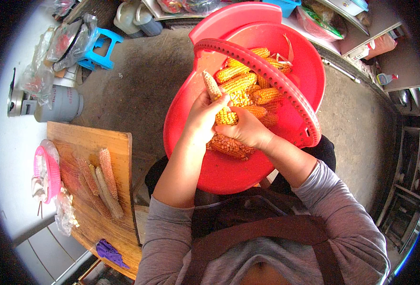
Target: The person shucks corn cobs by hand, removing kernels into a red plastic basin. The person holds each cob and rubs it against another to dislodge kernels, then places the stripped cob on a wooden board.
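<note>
My left hand (203, 115) is closed around a partly shelled corn cob (211, 86), whose upper end is bare and whose lower end still bears yellow kernels. My right hand (247, 127) grips the lower, kernelled end, its thumb close to the left thumb. Both hands are above a large red plastic basket (231, 178) with an arched, perforated handle (263, 76). Inside it lie several yellow ears of corn (267, 96) and loose kernels (227, 144); the hands hide part of them.
At left, a wooden table (89, 135) bears several bare cobs (106, 188), a purple cloth (110, 252) and a pink plastic basket (55, 174). Beyond it stand a grey gas cylinder (62, 103) and a blue stool (105, 50). Shelves (370, 39) line the right side.
</note>
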{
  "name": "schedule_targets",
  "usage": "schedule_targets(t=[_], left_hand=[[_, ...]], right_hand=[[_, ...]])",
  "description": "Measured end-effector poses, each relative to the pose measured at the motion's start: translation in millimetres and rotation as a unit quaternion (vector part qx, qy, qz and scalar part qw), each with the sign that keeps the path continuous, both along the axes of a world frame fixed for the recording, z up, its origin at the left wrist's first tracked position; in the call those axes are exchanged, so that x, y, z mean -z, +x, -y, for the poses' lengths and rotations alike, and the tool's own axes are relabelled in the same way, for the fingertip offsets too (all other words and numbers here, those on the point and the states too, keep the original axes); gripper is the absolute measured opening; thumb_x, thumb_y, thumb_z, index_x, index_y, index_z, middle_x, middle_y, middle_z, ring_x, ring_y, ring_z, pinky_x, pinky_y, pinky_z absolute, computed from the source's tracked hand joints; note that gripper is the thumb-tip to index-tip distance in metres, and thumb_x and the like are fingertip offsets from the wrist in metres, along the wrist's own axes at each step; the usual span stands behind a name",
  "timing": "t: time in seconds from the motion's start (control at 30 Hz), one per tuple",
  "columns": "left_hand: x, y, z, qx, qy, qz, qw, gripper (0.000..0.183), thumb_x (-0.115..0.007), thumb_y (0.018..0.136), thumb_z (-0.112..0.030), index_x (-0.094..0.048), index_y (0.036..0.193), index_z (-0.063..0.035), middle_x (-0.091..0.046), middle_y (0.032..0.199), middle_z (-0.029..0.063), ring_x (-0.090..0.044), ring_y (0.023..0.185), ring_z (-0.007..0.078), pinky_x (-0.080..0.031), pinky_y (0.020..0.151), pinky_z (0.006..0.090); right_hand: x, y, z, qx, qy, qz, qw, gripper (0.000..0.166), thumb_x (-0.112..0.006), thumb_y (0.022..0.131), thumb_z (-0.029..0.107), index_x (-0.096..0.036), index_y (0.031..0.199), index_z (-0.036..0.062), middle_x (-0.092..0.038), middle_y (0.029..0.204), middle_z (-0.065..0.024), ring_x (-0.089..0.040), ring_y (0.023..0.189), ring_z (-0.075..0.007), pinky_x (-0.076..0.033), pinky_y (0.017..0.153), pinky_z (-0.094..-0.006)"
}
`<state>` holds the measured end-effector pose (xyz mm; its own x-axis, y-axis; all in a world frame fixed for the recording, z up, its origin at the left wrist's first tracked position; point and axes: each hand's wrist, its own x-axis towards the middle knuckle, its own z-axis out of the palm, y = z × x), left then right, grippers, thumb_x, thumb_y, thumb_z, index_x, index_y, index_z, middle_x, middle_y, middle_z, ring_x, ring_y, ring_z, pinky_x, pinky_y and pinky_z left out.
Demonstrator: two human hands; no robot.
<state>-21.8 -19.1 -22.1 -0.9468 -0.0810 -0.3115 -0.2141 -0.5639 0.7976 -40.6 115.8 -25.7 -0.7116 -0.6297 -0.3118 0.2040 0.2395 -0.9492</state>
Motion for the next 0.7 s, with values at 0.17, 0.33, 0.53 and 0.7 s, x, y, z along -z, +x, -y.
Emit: schedule_targets(t=[0.17,0.33,0.53,0.7], left_hand=[[10.1,0.5,-3.2,-0.026,-0.029,0.020,0.999,0.016,-0.061,0.081,-0.010,-0.053,0.095,-0.0079,-0.056,0.080,0.0009,-0.056,0.074,0.0112,-0.046,0.066,0.0244],[15.5,1.8,-6.6,-0.056,-0.106,0.048,0.992,0.016,-0.063,0.079,-0.012,-0.052,0.090,-0.0078,-0.055,0.078,-0.0003,-0.054,0.069,0.0101,-0.045,0.062,0.0236],[15.0,-2.7,-8.5,-0.046,-0.143,0.059,0.987,0.016,-0.062,0.082,-0.019,-0.051,0.089,-0.0081,-0.054,0.077,-0.0013,-0.053,0.071,0.0096,-0.044,0.065,0.0244],[-4.6,-5.9,4.7,-0.004,0.145,-0.020,0.989,0.025,-0.052,0.087,-0.021,-0.051,0.105,-0.0031,-0.057,0.092,0.0043,-0.055,0.089,0.0166,-0.044,0.081,0.0293]], right_hand=[[-0.2,1.7,0.8,0.002,0.005,-0.006,1.000,0.055,-0.070,0.067,0.030,-0.052,0.105,-0.0057,-0.062,0.094,-0.0173,-0.059,0.090,-0.0229,-0.044,0.083,-0.0323],[9.1,5.6,3.9,-0.005,0.052,-0.088,0.995,0.056,-0.069,0.067,0.029,-0.051,0.106,-0.0074,-0.062,0.092,-0.0191,-0.059,0.091,-0.0239,-0.044,0.083,-0.0329],[11.2,3.3,8.1,0.001,0.068,-0.083,0.994,0.059,-0.070,0.067,0.026,-0.048,0.110,-0.0073,-0.061,0.094,-0.0163,-0.059,0.089,-0.0216,-0.045,0.081,-0.0322],[-1.0,-11.7,2.0,-0.012,-0.112,0.190,0.975,0.047,-0.069,0.070,0.020,-0.048,0.108,0.0028,-0.058,0.083,-0.0031,-0.055,0.070,-0.0094,-0.045,0.054,-0.0220]])
